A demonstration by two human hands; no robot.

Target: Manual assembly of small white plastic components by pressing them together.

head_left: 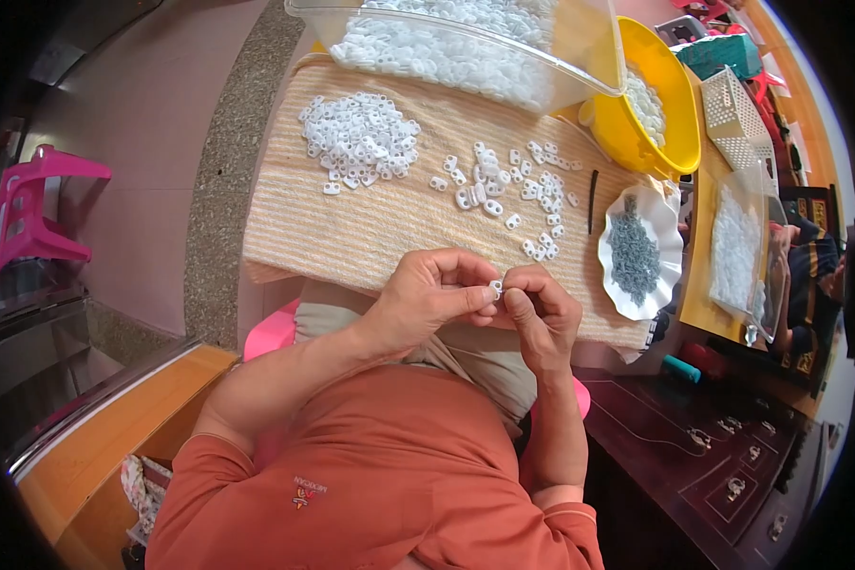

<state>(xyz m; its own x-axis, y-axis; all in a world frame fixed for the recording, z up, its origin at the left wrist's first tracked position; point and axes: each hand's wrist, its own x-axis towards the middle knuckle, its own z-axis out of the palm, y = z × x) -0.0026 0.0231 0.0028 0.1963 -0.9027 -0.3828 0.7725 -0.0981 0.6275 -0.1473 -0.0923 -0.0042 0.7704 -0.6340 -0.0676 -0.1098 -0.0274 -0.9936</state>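
Just past the cloth's near edge, my left hand (437,293) pinches a small white plastic piece with holes (496,286) between thumb and fingertips. Against its other side comes my right hand (542,312), thumb and forefinger pressed together; whatever lies between them is too small to make out. Beyond the hands, a scattered group of similar white pieces (540,249) covers the middle of the cloth. A larger heap of two-holed white pieces (361,136) lies to the far left. On the right, a white fluted dish (672,249) holds many tiny grey parts (635,255).
A striped towel (351,237) covers the table. At its far side stand a clear plastic bin (589,66) of white pieces and a yellow bowl (682,104). A thin black stick (593,201) lies near the dish. Further right is another clear box (769,275); a pink stool (28,214) stands left.
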